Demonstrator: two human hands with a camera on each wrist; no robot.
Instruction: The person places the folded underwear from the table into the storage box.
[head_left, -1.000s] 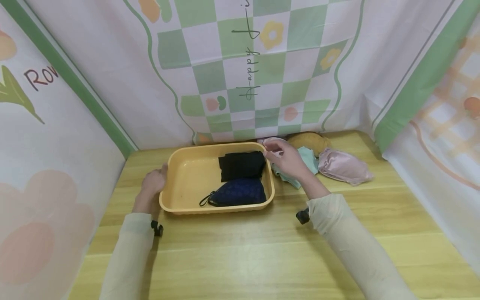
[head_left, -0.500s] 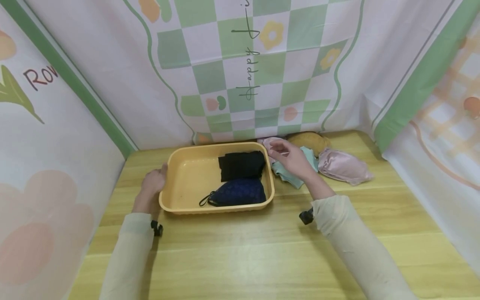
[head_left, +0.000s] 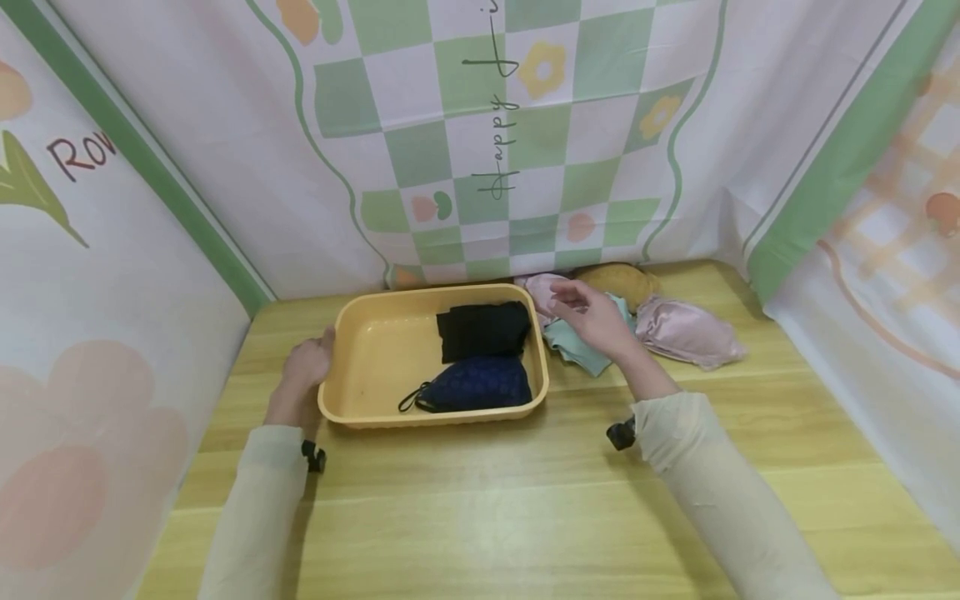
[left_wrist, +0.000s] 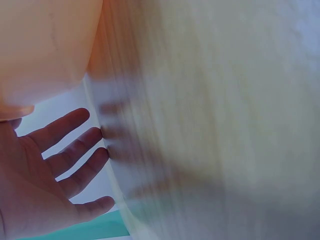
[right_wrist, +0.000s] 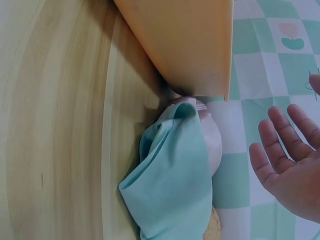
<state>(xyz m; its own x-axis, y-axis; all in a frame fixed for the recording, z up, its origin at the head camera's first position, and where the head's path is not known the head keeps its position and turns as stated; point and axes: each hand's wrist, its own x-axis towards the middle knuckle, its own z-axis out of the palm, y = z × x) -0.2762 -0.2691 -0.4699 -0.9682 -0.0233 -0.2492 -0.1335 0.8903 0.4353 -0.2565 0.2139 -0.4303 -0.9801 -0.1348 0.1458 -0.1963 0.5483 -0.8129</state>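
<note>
A yellow plastic tray (head_left: 375, 360) stands on the wooden table, with a folded black cloth (head_left: 483, 332) and a navy, cup-shaped garment with a thin loop (head_left: 476, 385) along its right side. At the tray's left rim is my left hand (head_left: 307, 364); its thumb touches the rim, and the left wrist view shows its other fingers straight and spread. My right hand (head_left: 592, 321) hovers over a mint-green cloth (head_left: 576, 346), fingers relaxed and holding nothing. In the right wrist view the mint cloth (right_wrist: 177, 175) lies against the tray's outer side.
Right of the tray, a pale pink garment (head_left: 538, 292), a mustard garment (head_left: 622, 285) and a pink satin garment (head_left: 686, 332) lie near the back edge. A checkered curtain (head_left: 487, 150) hangs behind the table, with printed cloth walls on both sides.
My right hand has moved from the tray's right rim a little to the right, over the mint cloth. The left hand and the tray have stayed in place.
</note>
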